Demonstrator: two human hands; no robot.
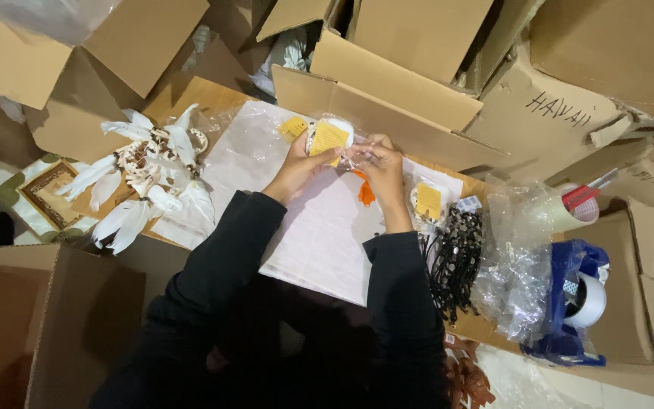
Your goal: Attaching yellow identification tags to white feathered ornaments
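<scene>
Black sleeves (266, 288) nearest, left hand (294, 168) and right hand (382, 168) both pinching a clear packet (332, 138) with yellow card, second yellow-carded packet (428, 201) beside, cardboard boxes (387, 91) behind.

Yellow tag (329, 138), white feathers (141, 178), blk cords (454, 257)

The boxes (410, 34) all around are matt brown corrugated cardboard, creased and rough at the torn edges. The white sheet (327, 235) on the table looks like thin paper with a faint grid, matt. The packet (329, 138) in the hands is clear glossy plastic over a yellow paper card. The feathers (126, 216) are soft, white and matt. The cords (454, 257) look like dark braided string with small shiny beads. The bags (516, 265) are crinkled clear plastic, glossy. The dispenser (569, 303) is smooth blue plastic. The sleeves (221, 265) are black matt cloth.
</scene>
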